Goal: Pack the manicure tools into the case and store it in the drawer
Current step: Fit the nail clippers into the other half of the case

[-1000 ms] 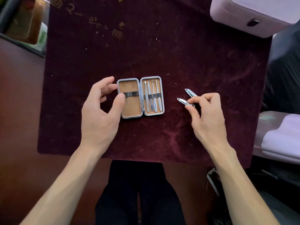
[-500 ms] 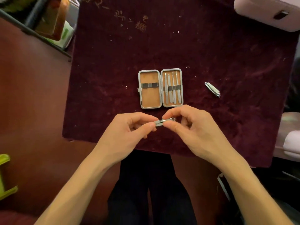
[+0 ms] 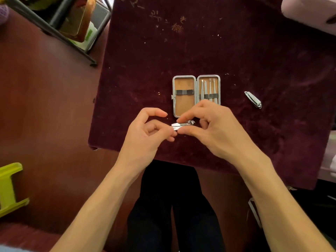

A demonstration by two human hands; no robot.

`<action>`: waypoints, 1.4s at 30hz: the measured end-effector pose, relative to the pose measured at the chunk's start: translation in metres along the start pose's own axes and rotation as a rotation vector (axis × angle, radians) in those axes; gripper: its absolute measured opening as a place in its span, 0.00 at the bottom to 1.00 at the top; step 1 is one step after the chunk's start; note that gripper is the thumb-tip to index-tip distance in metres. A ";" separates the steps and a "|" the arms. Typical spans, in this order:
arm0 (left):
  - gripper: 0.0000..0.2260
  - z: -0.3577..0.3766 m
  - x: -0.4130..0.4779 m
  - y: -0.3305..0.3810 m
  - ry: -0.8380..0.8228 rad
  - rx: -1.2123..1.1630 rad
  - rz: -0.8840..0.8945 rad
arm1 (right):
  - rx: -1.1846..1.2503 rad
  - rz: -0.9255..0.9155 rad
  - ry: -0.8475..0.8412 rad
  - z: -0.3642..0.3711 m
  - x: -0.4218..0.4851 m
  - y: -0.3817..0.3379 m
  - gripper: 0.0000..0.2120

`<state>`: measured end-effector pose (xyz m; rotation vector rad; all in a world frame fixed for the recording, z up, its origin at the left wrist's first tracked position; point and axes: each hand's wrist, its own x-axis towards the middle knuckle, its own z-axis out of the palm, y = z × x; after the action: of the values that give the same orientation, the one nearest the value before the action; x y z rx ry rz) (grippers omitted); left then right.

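Since half a second ago both hands have lifted the nail clipper slightly toward the case, and the left index finger, then curled over the clipper, now arches free above it.

Beneath everything lies the desk (image 3: 54,110), reddish-brown, carrying a dark maroon velvet mat (image 3: 236,51) with faint gold marks near its far edge. A pale lilac box (image 3: 309,13) sits at the mat's far right corner. Dark-clad legs show below the mat's near edge.

Left hand (image 3: 145,137): thumb and curled fingers pinch the nail clipper (image 3: 182,124) at its left end. Right hand (image 3: 216,128): thumb and index finger clamp the same clipper along its right part, held just above the mat in front of the case.

Open flat on the mat, the case (image 3: 196,96) has a tan lining; its left half holds only a dark elastic strap, its right half four slim metal tools (image 3: 209,90) under a strap. A second clipper (image 3: 253,99) lies well apart to the right.
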<state>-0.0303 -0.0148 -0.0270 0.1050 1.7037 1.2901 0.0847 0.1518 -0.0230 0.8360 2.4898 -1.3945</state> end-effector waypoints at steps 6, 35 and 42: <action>0.16 -0.009 0.010 -0.003 -0.031 -0.102 -0.103 | -0.157 -0.104 0.038 0.009 0.006 -0.005 0.06; 0.08 0.020 0.011 -0.017 -0.077 0.019 -0.036 | 0.323 0.078 0.395 0.013 0.012 0.002 0.03; 0.08 0.031 0.014 -0.010 -0.095 0.068 0.031 | 0.324 0.040 0.337 -0.002 0.015 0.006 0.03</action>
<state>-0.0109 0.0108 -0.0427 0.2302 1.6702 1.2304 0.0757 0.1614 -0.0322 1.2716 2.4907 -1.8051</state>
